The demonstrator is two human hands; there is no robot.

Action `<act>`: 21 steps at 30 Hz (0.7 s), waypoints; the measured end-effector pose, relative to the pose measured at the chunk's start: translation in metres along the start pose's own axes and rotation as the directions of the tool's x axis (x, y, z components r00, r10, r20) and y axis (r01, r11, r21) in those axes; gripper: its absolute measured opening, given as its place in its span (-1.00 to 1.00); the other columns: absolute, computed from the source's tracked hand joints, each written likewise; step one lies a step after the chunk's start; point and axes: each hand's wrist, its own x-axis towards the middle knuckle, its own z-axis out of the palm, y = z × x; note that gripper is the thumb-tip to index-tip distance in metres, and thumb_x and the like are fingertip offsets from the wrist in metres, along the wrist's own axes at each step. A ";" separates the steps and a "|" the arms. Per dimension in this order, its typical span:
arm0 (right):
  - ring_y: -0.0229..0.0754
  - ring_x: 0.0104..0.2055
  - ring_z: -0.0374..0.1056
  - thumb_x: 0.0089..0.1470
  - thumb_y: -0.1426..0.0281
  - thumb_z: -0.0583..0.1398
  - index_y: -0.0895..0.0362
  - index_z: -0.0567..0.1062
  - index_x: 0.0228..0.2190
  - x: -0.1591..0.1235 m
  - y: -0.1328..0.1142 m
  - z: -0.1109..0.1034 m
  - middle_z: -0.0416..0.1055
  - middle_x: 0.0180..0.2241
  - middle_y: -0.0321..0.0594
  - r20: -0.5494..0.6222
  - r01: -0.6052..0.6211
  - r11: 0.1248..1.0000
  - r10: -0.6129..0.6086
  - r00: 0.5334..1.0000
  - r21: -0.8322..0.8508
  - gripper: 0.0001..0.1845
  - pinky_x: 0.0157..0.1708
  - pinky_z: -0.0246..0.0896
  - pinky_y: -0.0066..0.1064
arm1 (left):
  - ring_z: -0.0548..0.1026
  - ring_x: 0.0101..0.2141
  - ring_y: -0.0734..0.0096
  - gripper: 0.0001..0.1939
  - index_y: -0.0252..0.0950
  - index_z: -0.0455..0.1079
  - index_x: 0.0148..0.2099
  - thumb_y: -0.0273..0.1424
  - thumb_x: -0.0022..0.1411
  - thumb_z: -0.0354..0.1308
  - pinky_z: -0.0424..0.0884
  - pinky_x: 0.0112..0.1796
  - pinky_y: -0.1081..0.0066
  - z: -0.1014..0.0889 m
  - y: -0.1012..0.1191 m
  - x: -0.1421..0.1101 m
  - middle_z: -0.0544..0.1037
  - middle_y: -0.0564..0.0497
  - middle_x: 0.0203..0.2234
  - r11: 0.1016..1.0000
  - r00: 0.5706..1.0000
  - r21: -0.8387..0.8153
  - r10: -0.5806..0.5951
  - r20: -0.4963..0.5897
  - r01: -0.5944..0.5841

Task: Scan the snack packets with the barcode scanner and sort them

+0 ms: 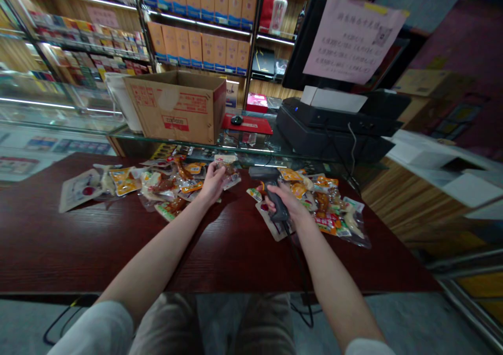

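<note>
My right hand [286,200] is wrapped round the handle of a dark barcode scanner [264,174], its head turned to the left and its cable hanging down over the table's front edge. At the near end of the left pile, my left hand [213,183] has its fingers closed on a clear vacuum-sealed food packet [232,179]. Several more sealed food packets [159,183] lie heaped to the left of that hand. A second heap of packets [324,200] lies beside and partly behind my right hand.
A dark red wooden table [231,255] spans the front. Behind it, a glass counter carries an open cardboard box [176,106], a black mouse [237,120] and a dark cash-register machine [334,124]. A paper notice [349,38] hangs on the monitor. Stocked shelves stand beyond.
</note>
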 end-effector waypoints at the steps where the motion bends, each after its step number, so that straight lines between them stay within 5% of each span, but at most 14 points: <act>1: -0.35 -0.73 0.11 -0.02 0.20 0.30 0.09 0.38 -0.28 -0.001 0.002 0.000 0.29 -0.69 -0.43 0.003 -0.022 1.000 0.022 1.000 -0.007 -0.68 -0.76 0.01 -0.54 | 0.57 -0.14 0.39 -0.52 -0.15 0.15 -0.09 -0.20 0.06 0.33 0.46 -0.04 0.23 0.000 -0.001 0.000 0.51 0.07 -0.16 1.000 1.000 0.006 0.003 -0.006 -0.003; 11: -0.38 -0.74 0.11 0.00 0.13 0.31 0.11 0.35 -0.33 0.002 0.013 0.009 0.24 -0.71 -0.47 0.093 -0.039 0.999 0.040 0.995 -0.009 -0.64 -0.77 0.04 -0.57 | 0.52 -0.32 0.43 -0.61 -0.14 0.12 -0.12 -0.17 0.13 0.22 0.48 -0.29 0.37 -0.001 -0.016 0.008 0.44 0.11 -0.35 0.982 0.992 0.187 0.045 -0.121 -0.022; 16: -0.39 -0.73 0.10 -0.01 0.17 0.31 0.13 0.37 -0.34 0.001 0.011 0.009 0.26 -0.68 -0.45 0.064 -0.024 1.000 0.023 0.998 0.018 -0.66 -0.76 0.03 -0.57 | 0.52 -0.28 0.39 -0.73 -0.17 0.16 -0.08 -0.26 0.21 0.12 0.48 -0.25 0.33 0.000 -0.019 0.008 0.46 0.04 -0.27 0.962 0.988 0.271 0.035 -0.148 0.007; 19: -0.39 -0.74 0.06 -0.03 0.19 0.30 0.13 0.37 -0.31 0.002 0.012 0.007 0.27 -0.70 -0.44 0.025 -0.027 0.999 0.027 0.999 0.023 -0.67 -0.78 -0.01 -0.56 | 0.51 -0.17 0.30 -0.67 -0.21 0.21 0.04 -0.33 0.24 0.07 0.47 -0.15 0.28 0.003 -0.011 0.002 0.48 -0.07 -0.15 0.849 0.984 0.524 0.142 -0.110 -0.064; 21: -0.38 -0.74 0.06 -0.04 0.19 0.30 0.12 0.37 -0.30 0.002 0.012 0.005 0.29 -0.69 -0.43 0.000 -0.031 0.999 0.031 1.000 0.029 -0.66 -0.78 -0.01 -0.56 | 0.48 -0.07 0.17 -0.53 -0.23 0.20 0.19 -0.35 0.24 0.07 0.41 -0.04 0.20 0.004 0.001 -0.005 0.45 -0.16 -0.02 0.650 0.968 0.746 0.249 -0.024 -0.148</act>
